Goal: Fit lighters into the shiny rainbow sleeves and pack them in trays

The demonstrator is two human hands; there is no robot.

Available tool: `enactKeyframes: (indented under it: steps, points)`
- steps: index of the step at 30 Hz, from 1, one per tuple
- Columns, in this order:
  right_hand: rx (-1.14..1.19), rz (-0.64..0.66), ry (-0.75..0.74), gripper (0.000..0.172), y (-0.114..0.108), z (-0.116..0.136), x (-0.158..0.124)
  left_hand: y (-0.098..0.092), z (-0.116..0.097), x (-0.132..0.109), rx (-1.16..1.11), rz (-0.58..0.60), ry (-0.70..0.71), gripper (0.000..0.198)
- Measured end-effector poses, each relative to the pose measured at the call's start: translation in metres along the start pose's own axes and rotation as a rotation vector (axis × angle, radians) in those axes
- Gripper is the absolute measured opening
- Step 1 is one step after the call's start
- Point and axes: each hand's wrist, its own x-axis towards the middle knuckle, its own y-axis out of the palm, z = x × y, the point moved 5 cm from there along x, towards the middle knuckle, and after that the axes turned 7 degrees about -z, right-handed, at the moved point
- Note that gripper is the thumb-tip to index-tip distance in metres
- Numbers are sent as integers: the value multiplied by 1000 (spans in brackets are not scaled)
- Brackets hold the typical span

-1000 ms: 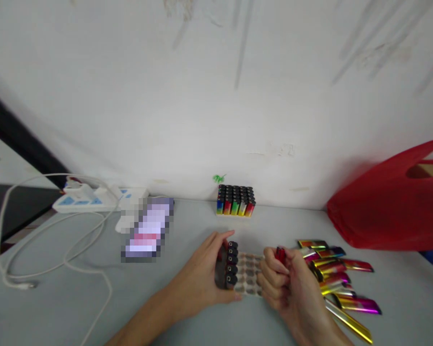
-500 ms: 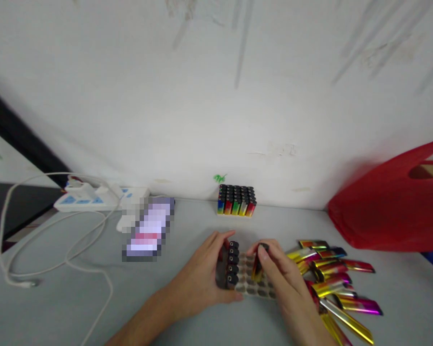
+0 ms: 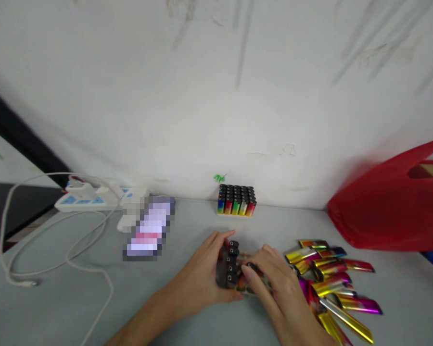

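Black-capped lighters (image 3: 232, 263) stand upright in a short row at the near middle of the grey table (image 3: 187, 322). My left hand (image 3: 204, 275) is closed around that row from its left side, with my fingers curled over the far end and my thumb at the near end. My right hand (image 3: 272, 283) comes in from the right, palm down. Its fingertips pinch a single lighter (image 3: 251, 267), whose dark cap shows just beside the row, touching it or nearly so. My fingers cover the rest of it, so I cannot tell how deep it sits or what lies under it. Just to the right of my right hand, the loose lighters (image 3: 334, 281) lie flat in a scattered heap, shiny gold, pink and red, some crossing each other. At the back of the table, against the white wall (image 3: 216, 96), a full block of lighters (image 3: 236, 199) stands upright with black tops and coloured bodies, well apart from my hands. A red plastic bag (image 3: 386, 206) slumps at the far right. To the left lie a phone (image 3: 148, 228), a white power strip (image 3: 88, 199) and a looping white cable (image 3: 63, 259).
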Motion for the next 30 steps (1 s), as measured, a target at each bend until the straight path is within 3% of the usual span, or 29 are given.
enactKeyframes:
  steps: [14,22,25,30]
  points:
    - [-88,150,-95,18,-4,11,5,-1,-3,0,-19,2,21,100]
    - [-119,12,-53,21,-6,3,2,-2,-6,0,-25,-4,-9,103]
    - [-326,-138,-11,23,-10,-7,4,-2,-6,0,-19,-10,-16,104]
    - [-884,-348,160,24,-26,-21,5,-1,-5,0,-8,0,-39,107]
